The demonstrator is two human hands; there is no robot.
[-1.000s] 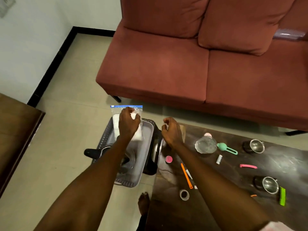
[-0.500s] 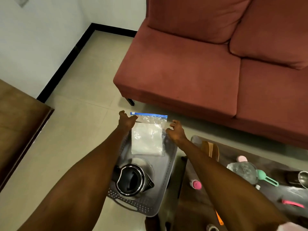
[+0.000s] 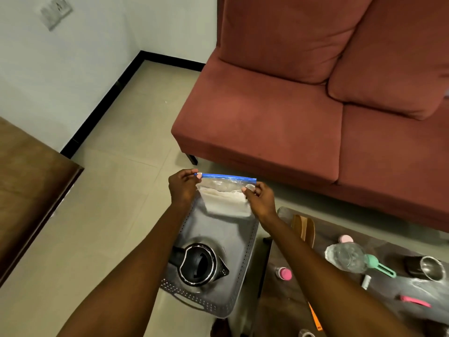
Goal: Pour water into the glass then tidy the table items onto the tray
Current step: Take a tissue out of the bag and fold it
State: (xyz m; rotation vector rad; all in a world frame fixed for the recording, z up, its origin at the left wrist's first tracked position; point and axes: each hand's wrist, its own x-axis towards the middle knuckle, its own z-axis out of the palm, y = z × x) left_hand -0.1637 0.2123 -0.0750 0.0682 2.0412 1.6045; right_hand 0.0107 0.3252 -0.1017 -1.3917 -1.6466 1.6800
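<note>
Red sofa [image 3: 291,113] fills the far side; tiled floor below. Dark table [image 3: 340,300] at near right holds a glass [image 3: 346,257], steel cup [image 3: 430,267] and small clutter. Grey tray [image 3: 243,263] sits left of the table, kettle [image 3: 198,265] at its near end. Zip bag [image 3: 224,198] hangs over the tray's far end, blue seal running left to right. My left hand [image 3: 182,188] pinches the seal's left end; my right hand [image 3: 261,199] pinches the bag's right edge just under the seal. Judgement: bag goes straight down, onto the free tray floor beyond the kettle.
</note>
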